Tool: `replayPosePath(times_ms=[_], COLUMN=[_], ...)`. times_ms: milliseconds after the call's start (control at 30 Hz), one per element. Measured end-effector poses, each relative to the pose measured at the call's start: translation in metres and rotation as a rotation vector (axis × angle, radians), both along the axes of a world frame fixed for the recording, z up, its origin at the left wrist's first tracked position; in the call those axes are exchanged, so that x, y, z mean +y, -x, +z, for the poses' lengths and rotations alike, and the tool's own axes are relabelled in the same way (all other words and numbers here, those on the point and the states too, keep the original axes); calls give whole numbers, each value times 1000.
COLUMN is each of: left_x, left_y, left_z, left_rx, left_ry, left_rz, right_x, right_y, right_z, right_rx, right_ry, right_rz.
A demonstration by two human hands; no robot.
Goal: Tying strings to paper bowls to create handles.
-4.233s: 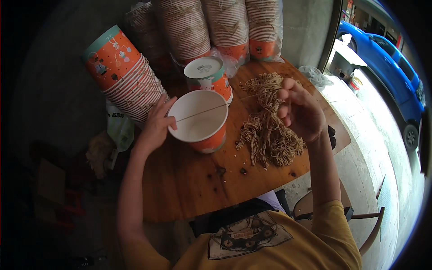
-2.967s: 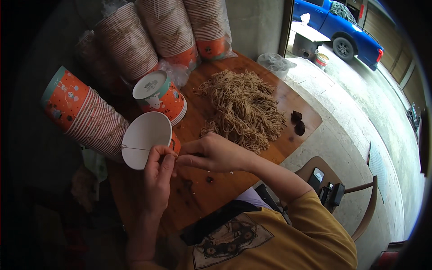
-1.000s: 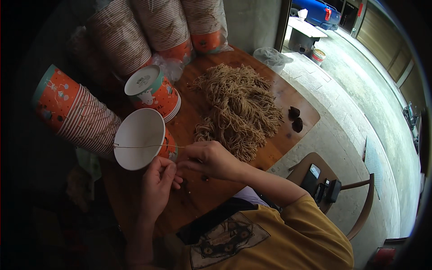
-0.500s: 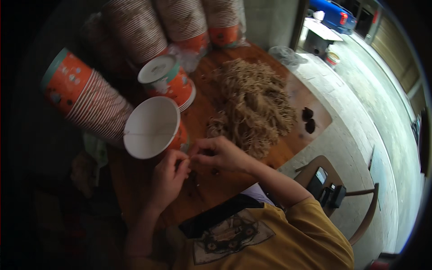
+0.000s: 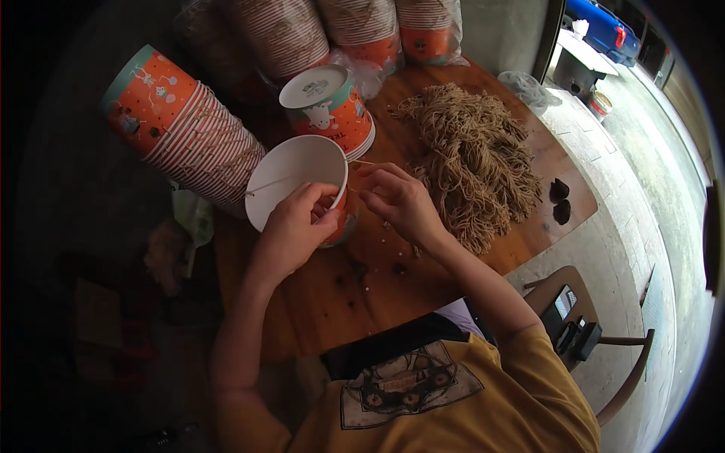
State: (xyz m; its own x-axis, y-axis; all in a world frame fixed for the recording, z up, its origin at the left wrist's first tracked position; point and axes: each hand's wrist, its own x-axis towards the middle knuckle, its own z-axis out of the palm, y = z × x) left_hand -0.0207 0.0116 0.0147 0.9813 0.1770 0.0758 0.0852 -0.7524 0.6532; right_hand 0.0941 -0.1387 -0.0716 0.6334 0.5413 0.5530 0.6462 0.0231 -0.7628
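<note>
A paper bucket [image 5: 296, 167], white inside and orange outside, stands tilted on the table with its mouth toward me. A thin cord [image 5: 266, 185] crosses its opening from the left rim. My left hand [image 5: 300, 225] is closed over the near right rim, fingers inside the mouth. Just right of the bucket, my right hand [image 5: 399, 198] is closed in a pinch, with a short light cord end [image 5: 364, 162] showing at its fingertips. Beyond the right hand lies a large heap of tan cords [image 5: 472, 162].
Left of the bucket leans a nested stack of orange buckets [image 5: 192, 128] with cords along it. Behind stands an upturned bucket [image 5: 328, 106], with bagged stacks [image 5: 362, 38] farther back. Dark lumps [image 5: 559, 201] lie near the wooden table's [image 5: 332, 302] right edge. A chair [image 5: 563, 302] holds a phone.
My hands were together at the bucket's near side. The left has moved up onto the rim, and the right has drawn away to the right. The whole view has shifted.
</note>
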Motion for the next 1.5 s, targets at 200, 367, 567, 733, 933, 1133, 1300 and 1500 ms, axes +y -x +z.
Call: replayPosePath(times_ms=[200, 367, 567, 733, 933, 1133, 1300, 1500], left_x=[9, 18, 24, 25, 30, 26, 26, 23], left_y=[-6, -2, 4, 9, 12, 12, 12, 11], left_z=[1, 9, 18, 25, 23, 20, 19, 15], left_rx=[111, 82, 134, 203, 267, 252, 269, 270], left_ry=[270, 434, 511, 564, 587, 571, 585, 590], left_rz=[-2, 15, 10, -69, -105, -119, -125, -159], right_x=[5, 6, 9, 12, 12, 10, 9, 7], right_y=[7, 14, 18, 17, 21, 20, 21, 19], right_z=[4, 13, 14, 16, 18, 14, 14, 15], right_rx=[245, 343, 272, 297, 306, 272, 247, 231], right_ry=[-84, -164, -160, -185, -157, -134, -127, -102], right_rz=[106, 152, 124, 156, 133, 131, 123, 121])
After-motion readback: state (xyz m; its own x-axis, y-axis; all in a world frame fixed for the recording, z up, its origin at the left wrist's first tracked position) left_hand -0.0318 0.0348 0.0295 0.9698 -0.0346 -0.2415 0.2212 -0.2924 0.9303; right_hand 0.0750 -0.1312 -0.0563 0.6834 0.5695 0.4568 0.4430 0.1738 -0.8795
